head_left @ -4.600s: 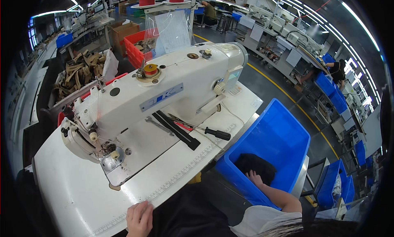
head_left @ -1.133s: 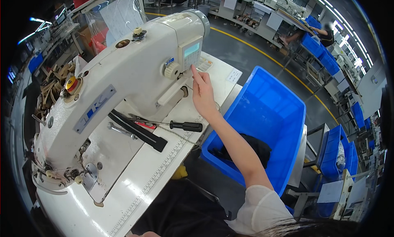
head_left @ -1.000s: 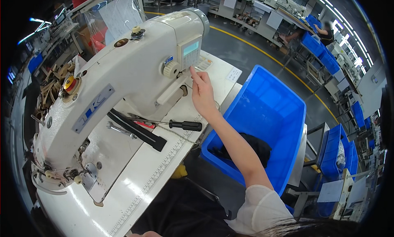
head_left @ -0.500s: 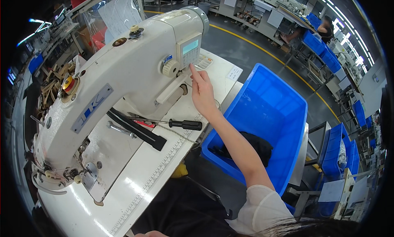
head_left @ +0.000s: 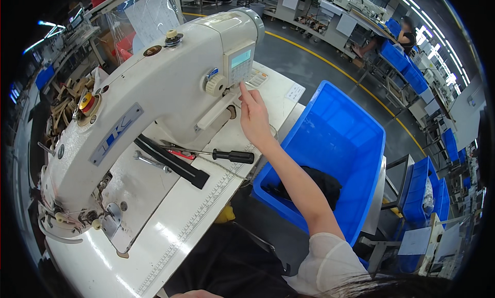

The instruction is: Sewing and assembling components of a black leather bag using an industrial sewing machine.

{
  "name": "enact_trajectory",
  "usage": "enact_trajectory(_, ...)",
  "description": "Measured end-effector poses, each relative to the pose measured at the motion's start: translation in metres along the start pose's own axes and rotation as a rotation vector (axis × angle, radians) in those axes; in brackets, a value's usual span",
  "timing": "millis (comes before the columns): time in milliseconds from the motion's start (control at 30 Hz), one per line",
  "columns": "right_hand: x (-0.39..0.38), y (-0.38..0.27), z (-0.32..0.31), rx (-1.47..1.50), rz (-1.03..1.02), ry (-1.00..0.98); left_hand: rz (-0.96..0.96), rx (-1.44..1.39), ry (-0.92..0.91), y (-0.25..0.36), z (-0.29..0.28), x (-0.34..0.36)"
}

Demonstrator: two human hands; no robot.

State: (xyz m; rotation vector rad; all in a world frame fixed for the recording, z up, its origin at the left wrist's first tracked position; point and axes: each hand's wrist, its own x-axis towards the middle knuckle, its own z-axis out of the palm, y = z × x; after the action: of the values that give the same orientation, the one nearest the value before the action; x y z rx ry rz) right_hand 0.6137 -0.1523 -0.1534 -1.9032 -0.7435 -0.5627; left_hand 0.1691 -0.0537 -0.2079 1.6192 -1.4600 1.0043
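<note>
My right hand (head_left: 253,117) reaches up to the sewing machine's control panel (head_left: 240,66), index finger extended to its lower keys and the other fingers bent, holding nothing. Beside it are the white handwheel (head_left: 216,85) and the machine body (head_left: 175,86). Below lie a black-handled screwdriver (head_left: 233,156), a dark zipper-like strip (head_left: 191,174), a wrench (head_left: 149,161) and a red-handled tool on the white table (head_left: 144,254). My left hand (head_left: 198,294) is mostly cut off at the lower edge; its fingers are hidden.
A blue bin (head_left: 350,143) holding black cloth (head_left: 319,184) stands to my right. Behind the machine are brown material pieces (head_left: 69,107) and a hanging clear sleeve with papers (head_left: 147,17). Across the yellow floor line, another person (head_left: 406,40) sits among workstations and blue bins.
Since the oldest frame, my right hand has left the blue bin for the control panel, my left hand has dropped nearly out of view, and the view has shifted. The last second shows little movement.
</note>
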Motion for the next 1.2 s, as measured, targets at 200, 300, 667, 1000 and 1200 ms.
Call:
enact_trajectory(200, -0.008, 0.012, -0.003, -0.005, 0.048, -0.018, -0.691, -0.315, 1.057, -0.109, -0.011, 0.221)
enact_trajectory(300, -0.007, 0.015, -0.006, -0.013, 0.079, -0.023, -0.737, -0.279, 1.074, -0.109, -0.008, 0.223)
enact_trajectory(667, -0.006, 0.012, -0.007, 0.028, 0.126, -0.077, -0.699, -0.236, 1.049, -0.106, 0.002, 0.211)
enact_trajectory(1000, -0.005, 0.01, -0.01, 0.064, 0.131, -0.101, -0.645, -0.29, 0.863, -0.11, -0.012, 0.197)
enact_trajectory(1200, -0.007, 0.013, -0.008, 0.052, 0.13, -0.101, -0.699, -0.2, 1.059, -0.108, 0.003, 0.211)
